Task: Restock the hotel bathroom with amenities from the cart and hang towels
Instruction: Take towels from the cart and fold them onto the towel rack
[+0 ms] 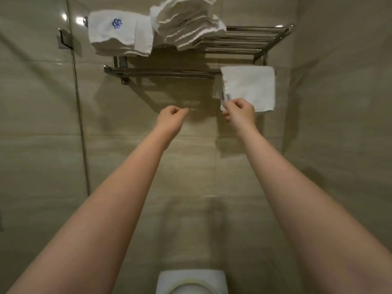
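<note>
A small white towel [252,85] hangs over the right end of the chrome rail [161,71] under the wall rack [254,39]. My right hand [240,112] pinches the towel's lower left corner, by its label. My left hand [172,115] is held up to the left of it, below the bare part of the rail, fingers curled and holding nothing. On the rack's top shelf lie a folded white towel with a blue logo [118,32] and a fanned stack of white towels [186,22].
A glass shower panel [74,102] with a metal hinge [64,39] stands at the left. Beige tiled walls close in on both sides. A white toilet [192,281] sits directly below, between my forearms.
</note>
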`<state>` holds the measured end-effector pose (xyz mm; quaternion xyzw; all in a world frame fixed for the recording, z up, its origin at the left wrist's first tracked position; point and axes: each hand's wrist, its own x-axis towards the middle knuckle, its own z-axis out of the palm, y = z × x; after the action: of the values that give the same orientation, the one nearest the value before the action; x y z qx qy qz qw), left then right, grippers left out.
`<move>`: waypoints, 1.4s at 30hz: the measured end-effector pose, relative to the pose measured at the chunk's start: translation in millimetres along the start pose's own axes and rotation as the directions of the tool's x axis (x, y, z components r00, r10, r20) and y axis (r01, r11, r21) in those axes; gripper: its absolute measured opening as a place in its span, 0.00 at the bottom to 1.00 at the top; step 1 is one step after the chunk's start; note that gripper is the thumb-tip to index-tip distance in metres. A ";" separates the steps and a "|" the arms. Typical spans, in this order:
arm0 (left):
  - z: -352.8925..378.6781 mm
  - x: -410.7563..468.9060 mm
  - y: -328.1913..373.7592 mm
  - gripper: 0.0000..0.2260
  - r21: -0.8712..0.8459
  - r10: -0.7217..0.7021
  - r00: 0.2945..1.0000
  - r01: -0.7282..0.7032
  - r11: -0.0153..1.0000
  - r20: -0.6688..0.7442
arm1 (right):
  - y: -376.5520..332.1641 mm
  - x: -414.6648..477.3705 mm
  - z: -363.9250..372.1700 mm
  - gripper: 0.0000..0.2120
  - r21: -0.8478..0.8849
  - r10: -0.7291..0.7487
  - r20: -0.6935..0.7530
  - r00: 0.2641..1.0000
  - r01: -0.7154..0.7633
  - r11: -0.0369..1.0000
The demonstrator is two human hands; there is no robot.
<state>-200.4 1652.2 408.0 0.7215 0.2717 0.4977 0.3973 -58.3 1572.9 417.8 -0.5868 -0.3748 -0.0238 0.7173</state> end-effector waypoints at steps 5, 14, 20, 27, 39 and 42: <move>33.6 -64.0 -14.5 0.09 -0.036 -0.106 0.987 0.111 0.993 0.118 | 31.9 -60.0 -43.2 0.11 0.033 0.083 0.045 0.996 -0.085 0.996; 114.6 -196.9 -40.7 0.07 -0.022 -0.321 0.887 0.348 0.937 0.333 | 85.5 -160.5 -156.4 0.11 0.019 0.312 -0.027 0.950 -0.311 0.950; 170.1 -267.6 -48.2 0.06 -0.034 -0.343 0.775 0.424 0.905 0.531 | 101.6 -217.8 -237.3 0.11 -0.031 0.377 -0.198 0.905 -0.391 0.920; 224.9 -341.5 -49.1 0.07 -0.026 -0.242 0.562 0.425 0.905 0.791 | 106.3 -301.0 -305.9 0.11 -0.026 0.422 -0.457 0.783 -0.486 0.873; 238.5 -539.8 -47.7 0.08 0.075 -0.068 -0.032 0.459 0.885 0.997 | 64.1 -520.8 -352.7 0.11 0.064 0.332 -0.874 0.354 -0.594 0.802; 224.1 -598.7 -44.6 0.09 0.109 -0.047 -0.162 0.402 0.909 0.986 | 47.7 -580.5 -360.4 0.12 0.115 0.305 -0.926 0.225 -0.600 0.791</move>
<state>-204.6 1136.8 27.3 0.7326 -0.0540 -0.2559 0.6284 -268.7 1042.3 39.2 -0.6459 0.2803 -0.1806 0.6868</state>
